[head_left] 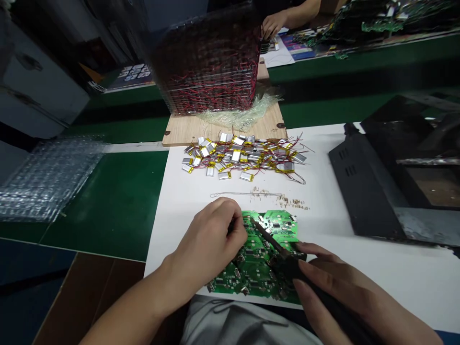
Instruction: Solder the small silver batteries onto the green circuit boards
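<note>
A green circuit board panel (268, 249) lies on a white sheet (377, 258) at the near edge. My left hand (212, 249) rests on the board's left side with its fingers curled in a pinch; what they hold is hidden. My right hand (345, 292) grips a black soldering iron (283, 258) whose tip reaches the upper middle of the board. Beyond the board sits a pile of small silver batteries (244, 155) with yellow tape and red wires. A thin wire (244, 194) and solder crumbs lie between pile and board.
A tall stack of trays with red-wired batteries (212, 62) stands on a wooden board (190, 132) at the back. Clear blister trays (50, 177) lie at left on the green bench. A black metal fixture (391, 177) is at right. Another person's hand (275, 21) works far back.
</note>
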A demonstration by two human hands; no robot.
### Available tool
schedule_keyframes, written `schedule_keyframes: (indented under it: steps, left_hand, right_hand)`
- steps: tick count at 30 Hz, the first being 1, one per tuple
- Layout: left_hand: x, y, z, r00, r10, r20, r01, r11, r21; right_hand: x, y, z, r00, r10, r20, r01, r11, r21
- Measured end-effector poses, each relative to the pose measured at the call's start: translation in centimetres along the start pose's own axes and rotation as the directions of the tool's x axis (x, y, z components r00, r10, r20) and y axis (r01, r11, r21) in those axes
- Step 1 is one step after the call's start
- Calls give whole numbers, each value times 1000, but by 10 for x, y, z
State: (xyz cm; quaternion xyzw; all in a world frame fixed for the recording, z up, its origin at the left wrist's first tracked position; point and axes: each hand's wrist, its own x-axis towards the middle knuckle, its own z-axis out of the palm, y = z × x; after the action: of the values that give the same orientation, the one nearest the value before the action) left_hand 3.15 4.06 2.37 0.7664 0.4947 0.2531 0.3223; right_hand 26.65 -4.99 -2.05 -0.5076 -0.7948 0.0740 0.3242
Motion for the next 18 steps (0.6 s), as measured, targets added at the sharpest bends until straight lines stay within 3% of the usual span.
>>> schedule_keyframes:
  steps: [5,10,18]
  left_hand:
    - [0,0,-1,1000,21,-3,-21,1000,15]
    - [0,1,0,1000,25,-7,-25,999,28]
    - [0,0,1,1000,30,-11,-29,999,30]
  right_hand:
    - [-3,-1,0,999,23,25,-23,1000,-1]
    - [-7,3,2,999,-34,22,35,999,-25]
    - [14,-16,3,995,-87,-47,90,995,47]
